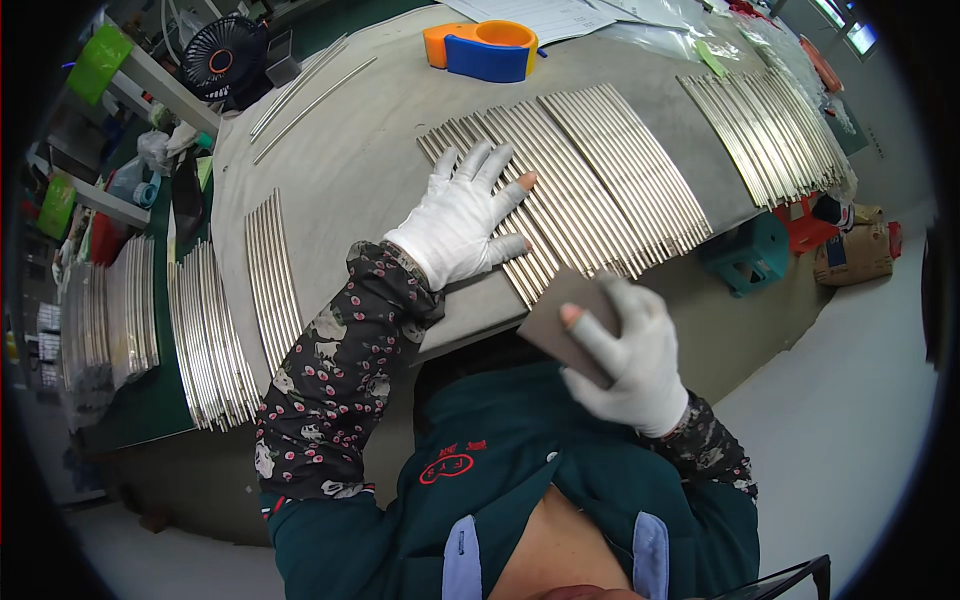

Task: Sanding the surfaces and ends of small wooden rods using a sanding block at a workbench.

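My left hand (462,215), in a white glove with some bare fingertips, lies flat with spread fingers on the left part of a row of thin silvery metal rods (590,170). The rods lie side by side on the grey tabletop, pointing toward me. In my right hand (635,350), also gloved in white, is a flat brown-grey rectangular block (570,325), gripped between thumb and fingers. The block is at the near ends of the rods, by the table's front edge; whether it touches them I cannot tell.
More rods (765,135) lie at the right and a smaller group (270,270) at the left. An orange and blue tape dispenser (485,50) stands at the back near papers. Beyond the left edge are further rods (210,340) and a black fan (222,58). A teal stool (750,255) stands below right.
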The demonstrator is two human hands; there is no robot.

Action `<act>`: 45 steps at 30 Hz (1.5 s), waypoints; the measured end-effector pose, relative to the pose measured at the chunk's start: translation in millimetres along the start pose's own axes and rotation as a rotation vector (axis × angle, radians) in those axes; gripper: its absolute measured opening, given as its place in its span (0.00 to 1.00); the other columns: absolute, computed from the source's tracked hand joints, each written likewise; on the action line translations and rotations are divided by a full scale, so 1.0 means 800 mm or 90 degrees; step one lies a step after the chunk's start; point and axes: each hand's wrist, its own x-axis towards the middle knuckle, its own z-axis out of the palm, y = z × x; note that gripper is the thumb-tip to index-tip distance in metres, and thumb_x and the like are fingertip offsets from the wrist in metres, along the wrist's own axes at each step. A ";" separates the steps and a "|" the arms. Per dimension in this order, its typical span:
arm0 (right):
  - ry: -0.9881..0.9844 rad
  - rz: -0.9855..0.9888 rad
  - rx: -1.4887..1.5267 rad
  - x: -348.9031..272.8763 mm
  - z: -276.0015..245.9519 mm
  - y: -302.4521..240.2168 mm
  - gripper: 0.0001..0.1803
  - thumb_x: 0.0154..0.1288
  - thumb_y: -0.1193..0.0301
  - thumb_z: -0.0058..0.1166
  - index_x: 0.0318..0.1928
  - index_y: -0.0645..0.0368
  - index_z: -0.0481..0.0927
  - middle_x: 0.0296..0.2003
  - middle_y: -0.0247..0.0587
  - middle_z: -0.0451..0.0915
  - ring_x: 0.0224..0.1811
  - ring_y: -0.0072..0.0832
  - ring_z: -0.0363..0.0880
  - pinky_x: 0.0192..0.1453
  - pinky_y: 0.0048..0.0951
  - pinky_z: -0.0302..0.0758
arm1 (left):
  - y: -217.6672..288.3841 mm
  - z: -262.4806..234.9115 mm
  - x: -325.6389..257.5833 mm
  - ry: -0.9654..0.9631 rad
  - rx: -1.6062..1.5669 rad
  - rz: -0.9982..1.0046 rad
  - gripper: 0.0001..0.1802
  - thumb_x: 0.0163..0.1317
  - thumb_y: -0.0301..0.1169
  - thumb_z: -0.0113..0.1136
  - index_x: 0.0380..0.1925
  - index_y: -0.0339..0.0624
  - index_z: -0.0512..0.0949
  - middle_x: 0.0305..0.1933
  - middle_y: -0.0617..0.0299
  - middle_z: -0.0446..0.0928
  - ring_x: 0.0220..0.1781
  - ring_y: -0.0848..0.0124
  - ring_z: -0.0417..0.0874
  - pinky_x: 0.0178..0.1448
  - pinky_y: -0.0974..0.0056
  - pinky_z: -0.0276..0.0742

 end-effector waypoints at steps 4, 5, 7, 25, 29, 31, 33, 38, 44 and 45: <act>0.109 0.162 -0.207 -0.012 -0.003 0.038 0.32 0.42 0.69 0.65 0.53 0.53 0.77 0.53 0.58 0.70 0.50 0.49 0.70 0.51 0.43 0.72 | 0.000 -0.003 -0.005 -0.007 0.011 -0.011 0.40 0.64 0.63 0.39 0.71 0.55 0.55 0.72 0.39 0.51 0.74 0.41 0.50 0.74 0.37 0.41; 0.167 0.182 -0.220 -0.020 -0.011 0.050 0.30 0.42 0.71 0.64 0.52 0.53 0.78 0.54 0.57 0.70 0.50 0.49 0.70 0.52 0.43 0.72 | 0.000 -0.001 -0.004 -0.006 0.003 -0.009 0.40 0.64 0.64 0.39 0.70 0.55 0.55 0.72 0.39 0.51 0.74 0.41 0.50 0.74 0.37 0.41; 0.173 0.187 -0.211 -0.031 -0.026 0.054 0.32 0.42 0.73 0.63 0.54 0.52 0.76 0.54 0.55 0.70 0.50 0.48 0.69 0.55 0.43 0.70 | 0.001 -0.005 -0.003 -0.013 -0.005 -0.007 0.40 0.65 0.63 0.39 0.70 0.54 0.55 0.72 0.39 0.51 0.74 0.41 0.49 0.74 0.37 0.41; 0.114 0.259 -0.151 -0.074 -0.039 0.044 0.32 0.38 0.69 0.66 0.51 0.51 0.77 0.54 0.57 0.71 0.47 0.49 0.72 0.49 0.42 0.74 | 0.026 -0.018 0.072 -0.042 -0.019 0.014 0.37 0.65 0.55 0.45 0.68 0.45 0.60 0.73 0.44 0.54 0.76 0.51 0.50 0.75 0.39 0.42; 0.113 0.272 -0.122 -0.064 -0.012 0.038 0.31 0.39 0.66 0.67 0.51 0.51 0.78 0.54 0.56 0.71 0.46 0.48 0.73 0.47 0.41 0.74 | 0.023 -0.016 0.074 -0.020 -0.009 0.025 0.37 0.64 0.54 0.47 0.67 0.44 0.61 0.72 0.43 0.55 0.75 0.50 0.52 0.74 0.38 0.44; 0.138 0.272 -0.121 -0.060 -0.015 0.034 0.31 0.39 0.66 0.67 0.50 0.51 0.78 0.53 0.56 0.71 0.45 0.48 0.72 0.47 0.41 0.75 | 0.029 -0.021 0.075 -0.021 -0.021 0.026 0.37 0.63 0.53 0.49 0.67 0.43 0.61 0.72 0.43 0.55 0.75 0.49 0.52 0.74 0.38 0.44; 0.126 0.271 -0.116 -0.059 -0.019 0.035 0.31 0.39 0.66 0.67 0.50 0.51 0.78 0.53 0.55 0.71 0.45 0.47 0.72 0.47 0.41 0.75 | 0.025 -0.020 0.073 -0.024 -0.018 0.026 0.37 0.63 0.53 0.49 0.67 0.43 0.61 0.72 0.43 0.55 0.75 0.49 0.52 0.74 0.38 0.44; 0.094 0.280 -0.108 -0.075 -0.043 0.051 0.30 0.39 0.67 0.67 0.50 0.51 0.78 0.54 0.55 0.71 0.46 0.47 0.72 0.47 0.41 0.75 | 0.029 -0.034 0.088 -0.068 -0.031 0.046 0.38 0.63 0.54 0.49 0.67 0.43 0.60 0.73 0.44 0.52 0.76 0.50 0.50 0.75 0.39 0.43; 0.146 0.329 -0.170 -0.095 -0.051 0.068 0.33 0.39 0.69 0.65 0.52 0.51 0.76 0.54 0.55 0.70 0.47 0.48 0.71 0.48 0.41 0.74 | 0.061 -0.025 0.169 0.003 -0.066 0.147 0.35 0.66 0.52 0.47 0.68 0.46 0.60 0.74 0.49 0.51 0.76 0.53 0.49 0.75 0.42 0.46; 0.147 0.328 -0.172 -0.094 -0.052 0.069 0.33 0.39 0.69 0.65 0.52 0.51 0.76 0.54 0.55 0.70 0.47 0.48 0.71 0.48 0.41 0.74 | 0.065 -0.017 0.180 0.002 -0.062 0.156 0.35 0.66 0.53 0.46 0.68 0.48 0.59 0.74 0.50 0.51 0.76 0.52 0.50 0.75 0.42 0.45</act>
